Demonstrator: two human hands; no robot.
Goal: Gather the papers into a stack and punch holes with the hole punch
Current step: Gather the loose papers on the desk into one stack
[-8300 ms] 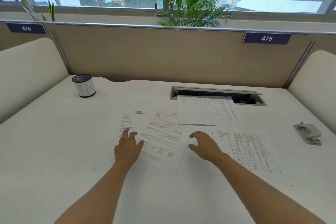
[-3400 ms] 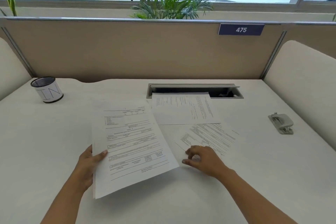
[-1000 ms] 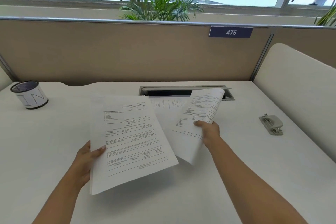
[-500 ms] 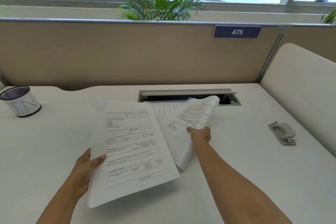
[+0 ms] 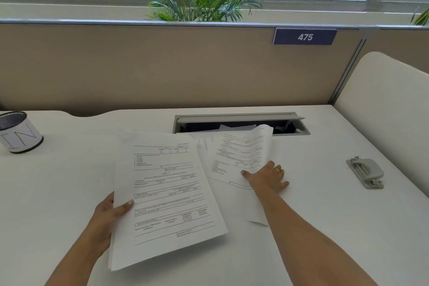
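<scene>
L hand (image 5: 105, 218) grips papers (image 5: 167, 193) | R hand (image 5: 267, 176) pinches sheet (image 5: 241, 153) | cup (image 5: 19, 132) contents unseen

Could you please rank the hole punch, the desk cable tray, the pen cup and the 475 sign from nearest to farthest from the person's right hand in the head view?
From the right hand:
1. Desk cable tray, just beyond the hand, toward the partition.
2. Hole punch, on the desk to its right.
3. 475 sign, up on the partition.
4. Pen cup, at the far left desk edge.
</scene>
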